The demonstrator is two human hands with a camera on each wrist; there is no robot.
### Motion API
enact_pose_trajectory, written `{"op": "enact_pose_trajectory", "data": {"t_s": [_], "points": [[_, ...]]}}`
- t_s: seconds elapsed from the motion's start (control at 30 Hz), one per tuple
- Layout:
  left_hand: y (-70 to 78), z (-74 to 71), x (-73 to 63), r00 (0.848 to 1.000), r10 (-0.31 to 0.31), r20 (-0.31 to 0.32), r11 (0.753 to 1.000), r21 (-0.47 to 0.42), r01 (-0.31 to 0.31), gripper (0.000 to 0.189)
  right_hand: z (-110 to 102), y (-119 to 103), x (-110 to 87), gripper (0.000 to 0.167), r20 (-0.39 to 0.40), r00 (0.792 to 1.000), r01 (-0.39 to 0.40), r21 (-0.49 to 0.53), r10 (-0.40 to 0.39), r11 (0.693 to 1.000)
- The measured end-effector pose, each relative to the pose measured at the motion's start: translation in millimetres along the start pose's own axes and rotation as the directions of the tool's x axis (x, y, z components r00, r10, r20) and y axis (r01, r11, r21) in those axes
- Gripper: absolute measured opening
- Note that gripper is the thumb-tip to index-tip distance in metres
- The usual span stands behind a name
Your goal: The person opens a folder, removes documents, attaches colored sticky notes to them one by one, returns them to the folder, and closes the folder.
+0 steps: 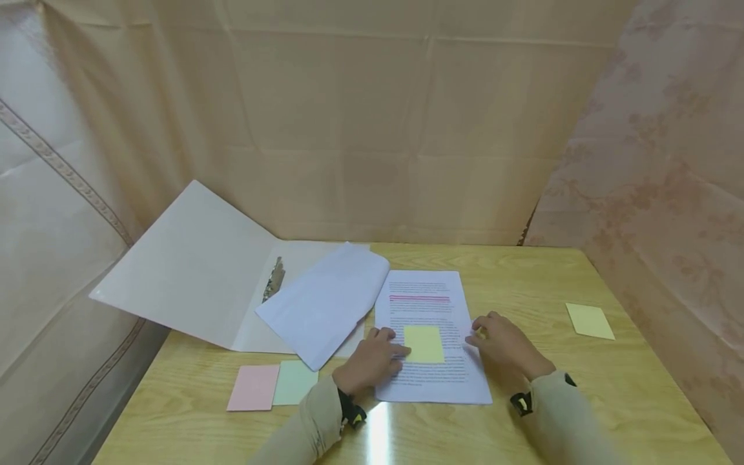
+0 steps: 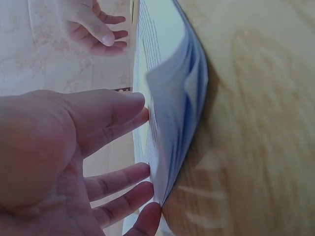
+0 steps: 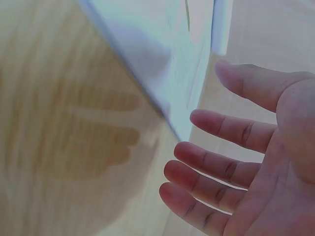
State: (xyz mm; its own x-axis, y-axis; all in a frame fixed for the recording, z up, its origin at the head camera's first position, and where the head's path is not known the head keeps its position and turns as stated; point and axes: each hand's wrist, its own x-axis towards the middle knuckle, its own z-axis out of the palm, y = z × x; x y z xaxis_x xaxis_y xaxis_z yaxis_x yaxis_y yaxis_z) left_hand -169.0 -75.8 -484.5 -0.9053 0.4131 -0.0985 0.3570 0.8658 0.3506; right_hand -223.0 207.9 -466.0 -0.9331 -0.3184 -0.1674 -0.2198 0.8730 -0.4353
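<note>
A stack of printed sheets [image 1: 424, 381], with pink highlighted lines near its top, lies on the table. On it is a yellow sticky note [image 1: 427, 343]. My left hand [image 1: 372, 361] rests on the stack's left side, one fingertip at the note's left edge. In the left wrist view, its fingers are loosely extended along the paper stack [image 2: 172, 98], whose layers splay at one corner. Beside the stack's right edge is my right hand [image 1: 502, 342]. The right wrist view shows this hand [image 3: 246, 157] with fingers apart and nothing held, close to the paper edge [image 3: 142, 64].
An open white binder [image 1: 192, 271] with a metal clip [image 1: 274, 281] spreads over the table's left side. Folded-over white sheets [image 1: 331, 297] lie across it. Pink sticky notes [image 1: 252, 387] and green ones [image 1: 294, 382] sit in front; a yellow pad [image 1: 589, 321] lies far right.
</note>
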Motion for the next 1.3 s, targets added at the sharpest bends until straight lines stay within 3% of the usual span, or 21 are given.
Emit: {"op": "enact_pose_trajectory", "data": {"t_s": [0.27,0.47,0.67,0.83,0.97,1.2,1.3], "points": [[-3.8,0.2,1.8,1.0,0.012,-0.01,1.0,-0.004,-0.012,0.032,-36.4,47.6,0.1,0.041,0.013,1.0,-0.022,-0.01,0.022,1.0],[-1.7,0.6,3.2,1.0,0.007,0.018,1.0,0.004,-0.007,0.03,-57.1,96.0,-3.4,0.05,0.018,0.991,-0.131,-0.029,0.132,0.991],[1.0,1.0,2.0,1.0,0.008,0.012,0.998,0.055,-0.008,0.029,-66.2,145.8,-6.4,0.046,0.005,0.971,-0.238,0.002,0.238,0.971],[0.7,2.4,1.6,1.0,0.015,0.006,0.997,0.072,-0.015,0.029,-65.6,178.2,-12.4,0.049,-0.023,0.934,-0.357,-0.009,0.357,0.934],[0.4,2.8,1.4,1.0,-0.005,0.014,0.999,0.043,0.004,0.028,-69.5,190.3,-19.2,0.065,-0.02,0.913,-0.407,-0.039,0.407,0.912],[1.0,-0.5,1.2,1.0,-0.013,0.001,0.999,0.03,0.013,0.028,-77.0,193.1,-16.7,0.085,0.009,0.918,-0.396,-0.073,0.397,0.915],[1.3,-1.9,1.2,1.0,-0.015,-0.001,1.0,0.019,0.015,0.028,-78.4,192.2,-13.5,0.089,-0.004,0.91,-0.413,-0.083,0.414,0.907]]}}
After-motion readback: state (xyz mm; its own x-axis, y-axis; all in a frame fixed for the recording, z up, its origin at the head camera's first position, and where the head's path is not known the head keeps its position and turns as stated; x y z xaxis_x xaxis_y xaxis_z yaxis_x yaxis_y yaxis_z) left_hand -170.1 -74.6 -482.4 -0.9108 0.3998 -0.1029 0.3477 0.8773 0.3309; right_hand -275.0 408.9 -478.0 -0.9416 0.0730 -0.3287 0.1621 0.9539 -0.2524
